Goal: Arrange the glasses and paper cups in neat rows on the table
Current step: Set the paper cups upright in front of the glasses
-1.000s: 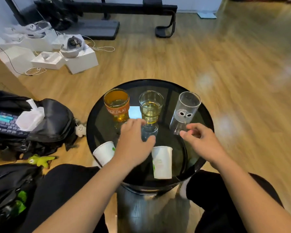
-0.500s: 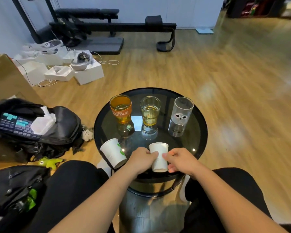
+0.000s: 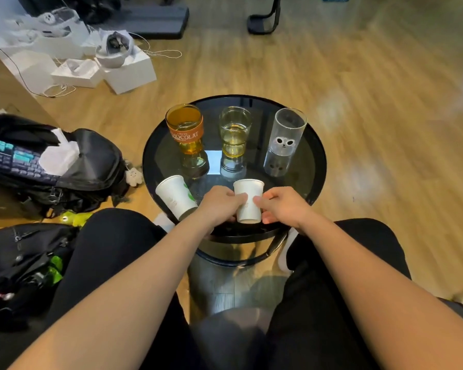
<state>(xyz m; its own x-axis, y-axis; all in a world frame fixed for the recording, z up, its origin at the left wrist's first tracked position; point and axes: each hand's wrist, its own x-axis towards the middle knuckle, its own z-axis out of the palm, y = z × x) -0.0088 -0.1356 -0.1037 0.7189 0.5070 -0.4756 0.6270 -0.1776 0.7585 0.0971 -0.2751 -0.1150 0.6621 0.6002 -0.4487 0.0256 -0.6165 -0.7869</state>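
Black fabric fills the far left, where an open backpack [image 3: 91, 161] lies on the wooden floor with a keyboard [image 3: 8, 158] and a white tissue pack [image 3: 58, 156] poking out of it; white boxes [image 3: 129, 70] sit on the floor beyond it. Next comes the round dark glass desk [image 3: 317, 166]. Along its far side three glasses stand upright in a row, apart from one another: an amber glass with an orange band [image 3: 185, 130] on the left, a clear glass holding yellowish liquid [image 3: 234, 134] in the middle, and a tall clear glass with a printed cartoon face [image 3: 285, 141] on the right. At the near left edge of the desk a white paper cup with a green mark [image 3: 175, 196] stands, looking tilted outward in the wide view, just beside the left hand [image 3: 218, 204]. That hand presses its fingers [image 3: 239, 198] against the left side of a second white paper cup [image 3: 247, 200], which stands upright on the near edge, roughly in line with the middle glass. The right hand [image 3: 281, 206] closes on the same cup from the other side, so the cup is held between both hands. Both forearms reach in over dark-trousered knees.
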